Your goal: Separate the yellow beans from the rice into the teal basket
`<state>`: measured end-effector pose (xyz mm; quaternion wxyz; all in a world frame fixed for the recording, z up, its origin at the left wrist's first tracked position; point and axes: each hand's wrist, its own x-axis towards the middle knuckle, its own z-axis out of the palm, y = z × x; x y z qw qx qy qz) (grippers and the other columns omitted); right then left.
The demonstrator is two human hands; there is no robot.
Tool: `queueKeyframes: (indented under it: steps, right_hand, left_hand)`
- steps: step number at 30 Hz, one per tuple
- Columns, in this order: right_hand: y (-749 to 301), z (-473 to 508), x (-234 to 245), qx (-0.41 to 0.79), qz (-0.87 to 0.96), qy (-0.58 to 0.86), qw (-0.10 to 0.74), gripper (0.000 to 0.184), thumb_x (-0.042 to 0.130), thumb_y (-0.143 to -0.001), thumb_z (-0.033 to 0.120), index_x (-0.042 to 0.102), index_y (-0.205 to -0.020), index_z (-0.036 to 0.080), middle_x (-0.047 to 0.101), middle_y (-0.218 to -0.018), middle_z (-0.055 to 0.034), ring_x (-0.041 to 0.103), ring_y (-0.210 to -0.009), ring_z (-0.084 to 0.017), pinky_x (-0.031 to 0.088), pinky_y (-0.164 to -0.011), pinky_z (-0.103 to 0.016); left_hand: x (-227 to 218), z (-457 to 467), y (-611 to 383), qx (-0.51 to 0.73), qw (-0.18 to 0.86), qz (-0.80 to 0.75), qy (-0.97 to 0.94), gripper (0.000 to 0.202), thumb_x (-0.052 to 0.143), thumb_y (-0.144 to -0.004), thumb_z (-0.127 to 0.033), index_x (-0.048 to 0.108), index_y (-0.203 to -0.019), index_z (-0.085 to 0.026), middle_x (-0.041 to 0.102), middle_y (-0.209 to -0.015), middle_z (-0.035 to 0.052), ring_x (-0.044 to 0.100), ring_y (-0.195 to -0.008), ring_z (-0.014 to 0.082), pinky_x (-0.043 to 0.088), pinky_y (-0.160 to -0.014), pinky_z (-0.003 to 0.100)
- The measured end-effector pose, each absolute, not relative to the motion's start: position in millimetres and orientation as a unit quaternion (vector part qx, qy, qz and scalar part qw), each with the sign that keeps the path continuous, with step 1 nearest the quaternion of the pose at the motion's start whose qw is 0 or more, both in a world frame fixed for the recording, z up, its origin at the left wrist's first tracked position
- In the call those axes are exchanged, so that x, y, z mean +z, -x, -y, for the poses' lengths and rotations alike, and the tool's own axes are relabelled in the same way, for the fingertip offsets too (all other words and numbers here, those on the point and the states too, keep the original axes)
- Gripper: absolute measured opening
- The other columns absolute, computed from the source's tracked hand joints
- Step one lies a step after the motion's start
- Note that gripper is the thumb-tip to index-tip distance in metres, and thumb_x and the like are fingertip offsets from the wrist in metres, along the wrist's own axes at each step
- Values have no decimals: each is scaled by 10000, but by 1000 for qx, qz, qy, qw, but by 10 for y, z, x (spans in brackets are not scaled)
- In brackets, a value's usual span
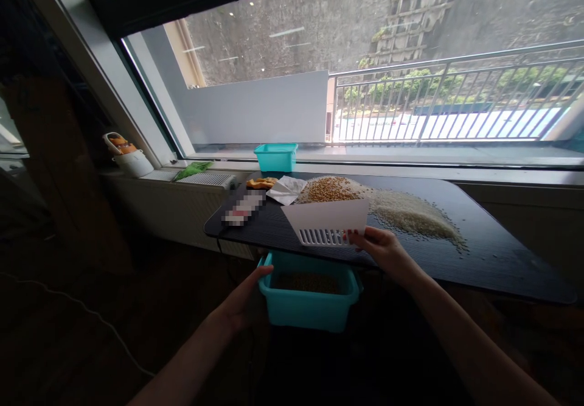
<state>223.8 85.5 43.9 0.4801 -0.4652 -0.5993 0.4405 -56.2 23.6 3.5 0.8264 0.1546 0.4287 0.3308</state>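
Observation:
My left hand (250, 293) grips the left rim of a turquoise plastic bin (305, 308), held just below the table's front edge. Brownish grains (310, 282) lie in the bottom of this bin, dim in shadow. My right hand (376, 245) is closed on the lower right corner of a white slotted plastic scoop (326, 217), which stands tilted over the front of the table. Behind the scoop is a heap of yellow soybean-like grains (329, 188). A pile of white rice-like grains (406, 211) spreads to the right of it.
A second turquoise bin (276, 157) stands by the window. On the dark table (483, 241) lie a crumpled white tissue (287, 190), an orange-yellow item (261, 183) and a blurred-out object (245, 207). A white pot (132, 162) and a radiator (182, 205) are at left.

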Motion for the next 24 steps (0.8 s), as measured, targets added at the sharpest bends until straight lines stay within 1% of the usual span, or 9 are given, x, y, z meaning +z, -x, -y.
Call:
queueKeyframes:
  steps: [3, 5, 7, 10, 15, 24]
  right_hand:
    - [-2349, -814, 474, 448, 593, 472, 474, 367, 708, -595, 496, 724, -766, 172, 691, -746, -49, 581, -656, -167, 469, -606, -290]
    - [-2492, -822, 491, 424, 568, 488, 510, 356, 711, -598, 487, 723, -792, 189, 697, -786, -50, 595, -702, -180, 479, -622, -293]
    - [-2655, -864, 487, 378, 536, 511, 556, 338, 718, -590, 481, 720, -775, 198, 697, -778, -45, 596, -702, -177, 481, -615, -288]
    - [-2845, -950, 448, 335, 516, 532, 581, 344, 720, -579, 486, 717, -769, 199, 694, -753, -44, 597, -675, -178, 487, -593, -295]
    - [-2910, -1024, 389, 328, 525, 539, 571, 368, 696, -593, 515, 713, -777, 196, 699, -776, -56, 610, -677, -184, 494, -597, -301]
    - [-2789, -1036, 365, 383, 520, 519, 560, 375, 712, -581, 501, 708, -782, 184, 699, -781, -49, 600, -685, -162, 477, -605, -276]
  left_hand:
    - [31, -242, 532, 324, 832, -421, -161, 575, 560, -735, -467, 464, -1212, -162, 667, -868, 70, 630, -823, 236, 457, -769, 353]
    - [20, -248, 506, 319, 830, -425, -165, 590, 567, -724, -473, 460, -1214, -161, 663, -872, 71, 628, -823, 236, 454, -772, 356]
    - [4, -257, 468, 313, 828, -434, -169, 611, 571, -710, -491, 454, -1219, -173, 657, -873, 65, 624, -831, 235, 451, -774, 359]
    - [-23, -274, 385, 300, 830, -437, -173, 635, 575, -689, -518, 453, -1218, -190, 643, -874, 54, 614, -851, 232, 445, -781, 358]
    - [-63, -303, 241, 284, 834, -439, -176, 633, 575, -672, -535, 467, -1198, -200, 622, -891, 45, 594, -842, 213, 434, -796, 359]
    - [-66, -320, 139, 279, 836, -438, -176, 616, 560, -689, -529, 455, -1205, -209, 619, -912, 50, 591, -844, 217, 431, -801, 384]
